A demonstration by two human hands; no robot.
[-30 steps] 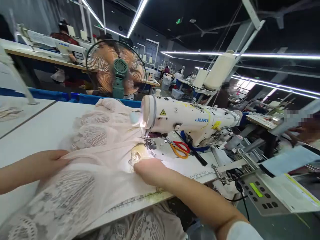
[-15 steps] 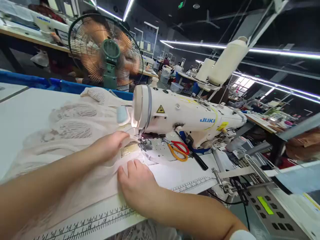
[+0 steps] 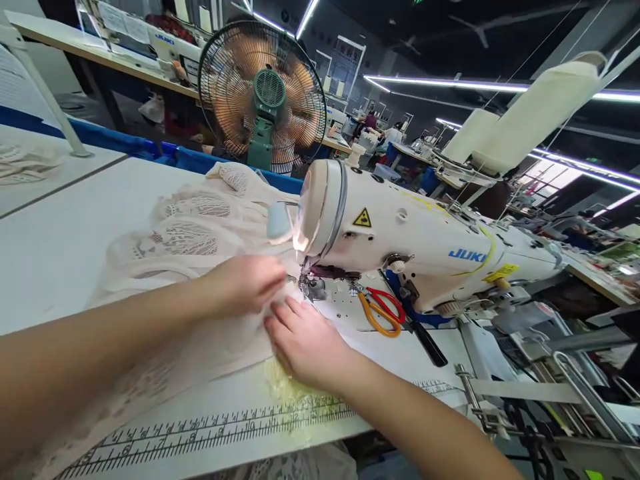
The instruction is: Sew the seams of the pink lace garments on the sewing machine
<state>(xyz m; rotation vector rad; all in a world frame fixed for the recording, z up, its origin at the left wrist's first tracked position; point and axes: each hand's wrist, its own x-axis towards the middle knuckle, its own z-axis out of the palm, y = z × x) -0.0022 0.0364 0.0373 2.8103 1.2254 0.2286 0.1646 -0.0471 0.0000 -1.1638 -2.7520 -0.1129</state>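
Head view: blue letters reading JUKI stand on the arm of the white sewing machine [image 3: 425,220], and the same name shows on a second machine [image 3: 173,48] at the back left. A yellow warning triangle [image 3: 362,218] sits near the front end of the nearer machine's head; a yellow label [image 3: 501,273] further along carries print too small to read. Along the table's front edge runs a printed ruler [image 3: 200,435], its figures 6, 7, 8, 9, 10 and 12 legible.

The cream fabric [image 3: 235,230] is thin and soft, with openwork lace panels [image 3: 187,241] between plain stretches. It lies in loose folds on the white table [image 3: 55,267], left of the machine, and reaches to the needle area.

The left hand [image 3: 247,283], blurred, has its fingers curled together over the cloth by the needle; whether it pinches any cannot be told. The right hand [image 3: 310,340] rests palm down just beside it, fingers bent and close together on the fabric; whether cloth is gripped beneath them is hidden. Scissors [image 3: 385,312] with red and orange handles lie right of the needle.
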